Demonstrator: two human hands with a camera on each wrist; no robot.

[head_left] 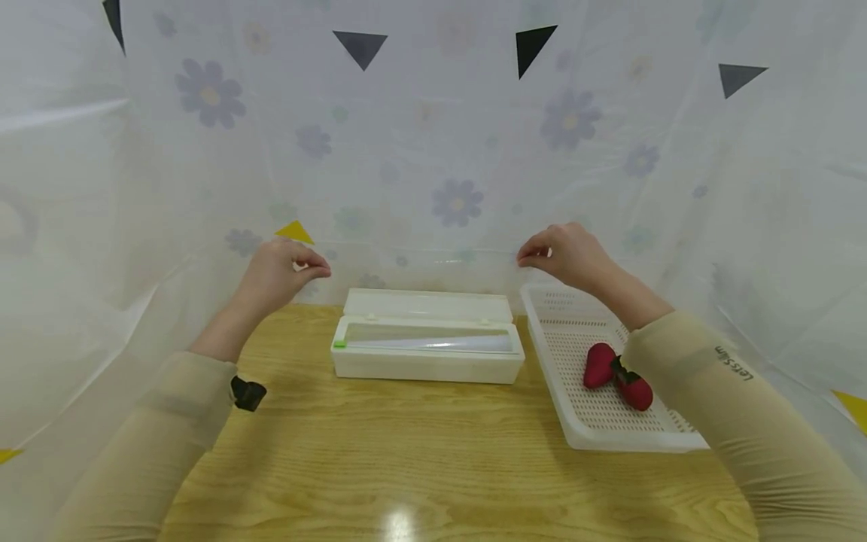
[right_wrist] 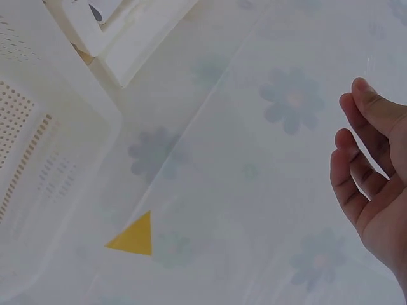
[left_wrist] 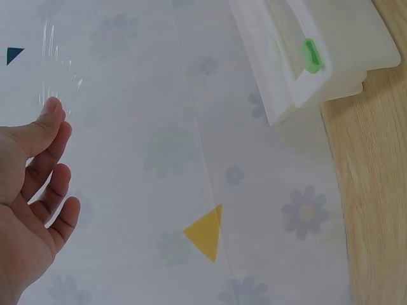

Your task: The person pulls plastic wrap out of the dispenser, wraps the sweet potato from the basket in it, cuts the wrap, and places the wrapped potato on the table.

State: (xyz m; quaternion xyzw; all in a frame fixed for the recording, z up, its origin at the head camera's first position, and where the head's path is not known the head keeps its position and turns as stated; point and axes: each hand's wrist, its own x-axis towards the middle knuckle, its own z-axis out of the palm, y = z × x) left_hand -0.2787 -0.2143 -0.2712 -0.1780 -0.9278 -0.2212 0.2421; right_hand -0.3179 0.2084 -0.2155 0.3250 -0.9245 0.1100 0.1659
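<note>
Two thumb-and-finger pinches, the left hand's at centre-left and the right hand's at centre-right, hold clear film above the mid-frame white box; uneven tension could fold it onto itself.

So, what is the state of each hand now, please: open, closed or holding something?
Left hand: closed, pinching clear film.
Right hand: closed in a pinch, apparently on the same film.
</note>
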